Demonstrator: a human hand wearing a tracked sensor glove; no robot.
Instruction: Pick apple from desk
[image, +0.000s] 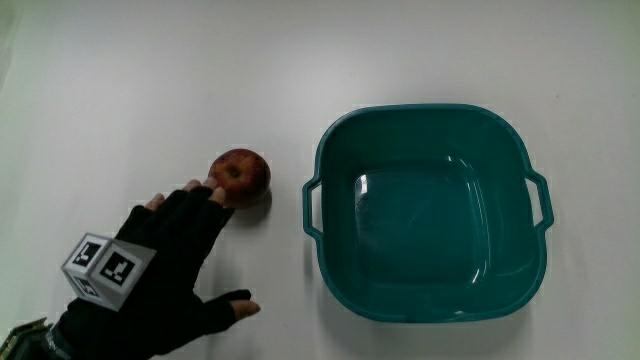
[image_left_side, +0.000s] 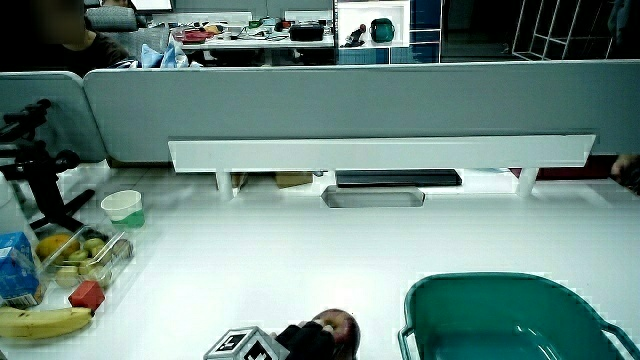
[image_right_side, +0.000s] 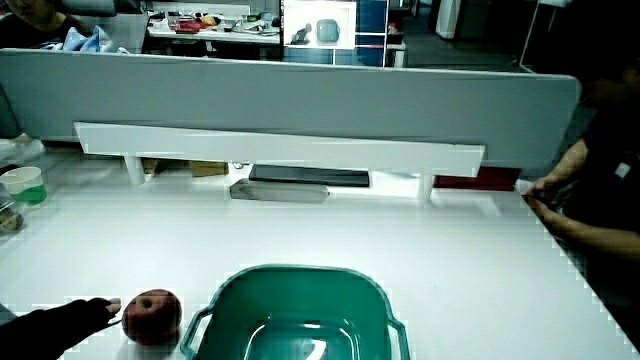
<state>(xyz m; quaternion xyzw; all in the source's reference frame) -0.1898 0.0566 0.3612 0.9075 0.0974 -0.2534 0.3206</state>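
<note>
From above, your hand (image: 165, 265) lies flat with fingers spread, fingertips (image: 212, 193) just touching the apple (image: 240, 176), which sits on the table (image: 120, 90) beside the green tub (image: 430, 210). In a side view the apple (image_right_side: 152, 316) rests unlifted: grasping and lifting remain.

The apple (image: 240, 176) lies on the table (image: 120, 90), beside the basin (image: 430, 210). The hand (image: 165, 265) lies nearer the person, fingertips (image: 212, 193) at the apple.

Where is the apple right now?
The apple sits on the table beside the teal basin, touching the fingertips of the hand; both side views show it too.
</note>
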